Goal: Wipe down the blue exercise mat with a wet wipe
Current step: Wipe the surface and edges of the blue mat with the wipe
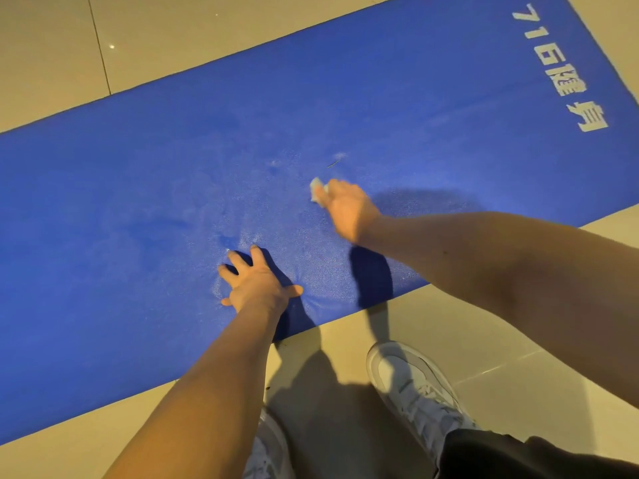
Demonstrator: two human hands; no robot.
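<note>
The blue exercise mat lies diagonally across the tiled floor, with white lettering near its far right end. My left hand presses flat on the mat near its front edge, fingers spread, and the mat dimples under it. Further in, my right hand grips a small white wet wipe against the mat surface. A pale smudge and a thin dark strand lie just beyond the wipe.
Beige floor tiles surround the mat. My white sneakers stand on the tiles just off the mat's front edge, and dark trousers show at the bottom right.
</note>
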